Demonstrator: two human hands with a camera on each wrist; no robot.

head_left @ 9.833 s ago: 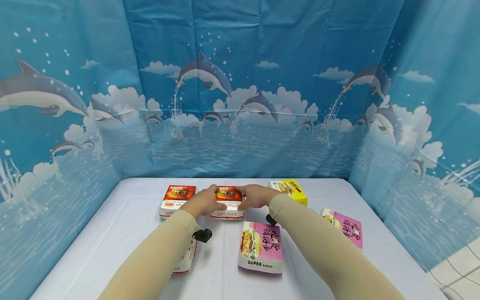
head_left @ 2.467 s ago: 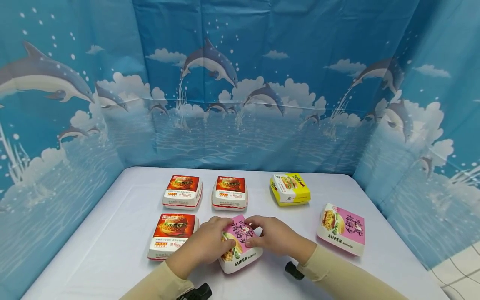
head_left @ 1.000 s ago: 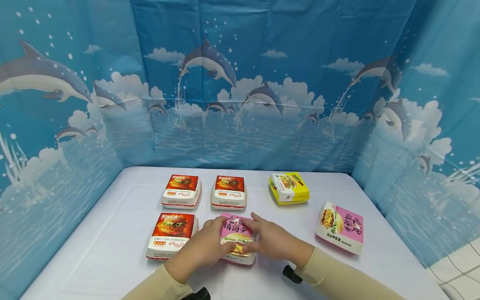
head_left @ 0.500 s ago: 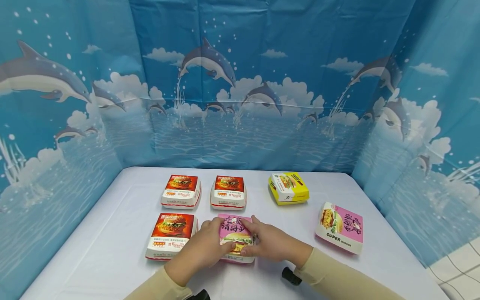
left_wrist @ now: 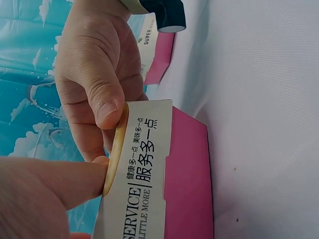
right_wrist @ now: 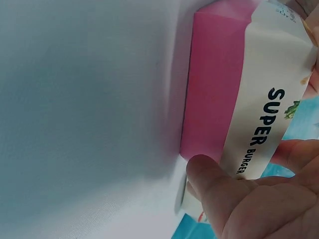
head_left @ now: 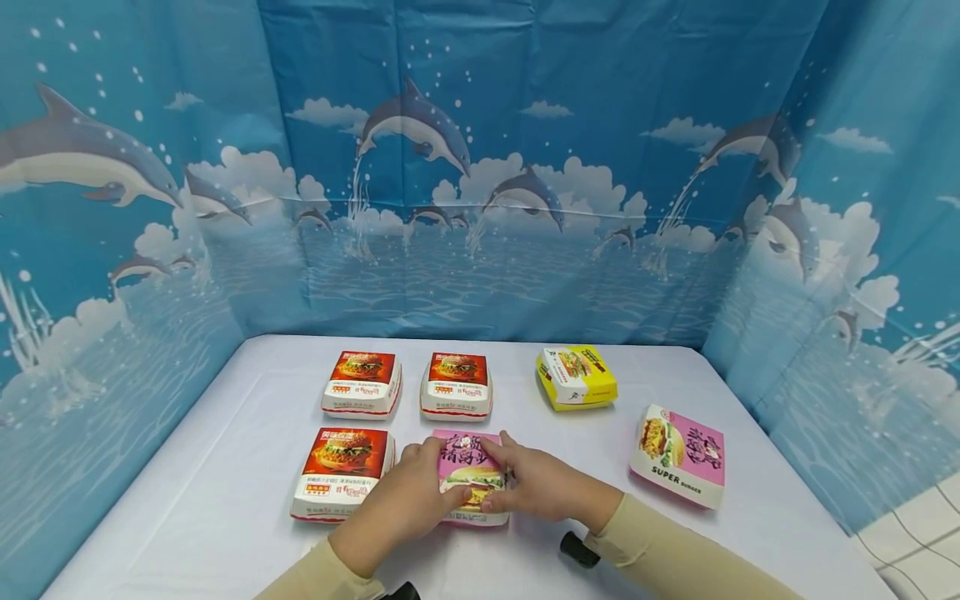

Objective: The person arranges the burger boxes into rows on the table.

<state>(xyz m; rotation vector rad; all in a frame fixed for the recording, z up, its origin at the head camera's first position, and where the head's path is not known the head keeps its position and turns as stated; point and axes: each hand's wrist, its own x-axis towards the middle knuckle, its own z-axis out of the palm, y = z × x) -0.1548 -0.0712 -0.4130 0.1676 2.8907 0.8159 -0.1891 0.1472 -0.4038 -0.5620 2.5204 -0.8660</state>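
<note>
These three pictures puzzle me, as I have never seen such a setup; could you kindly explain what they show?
A person works with bare hands and wears three cameras. The wide picture comes from the head; the close ones come from each wrist. On the white table lie six burger boxes: three red ones, a yellow box and two pink ones. The left hand and right hand grip the near pink box from both sides. The other pink box lies apart, to the right.

Both hands [head_left: 480, 498] are bare; long beige sleeves [head_left: 675, 554] (close-fitting) end at black wrist-worn cameras [head_left: 579, 549].
</note>
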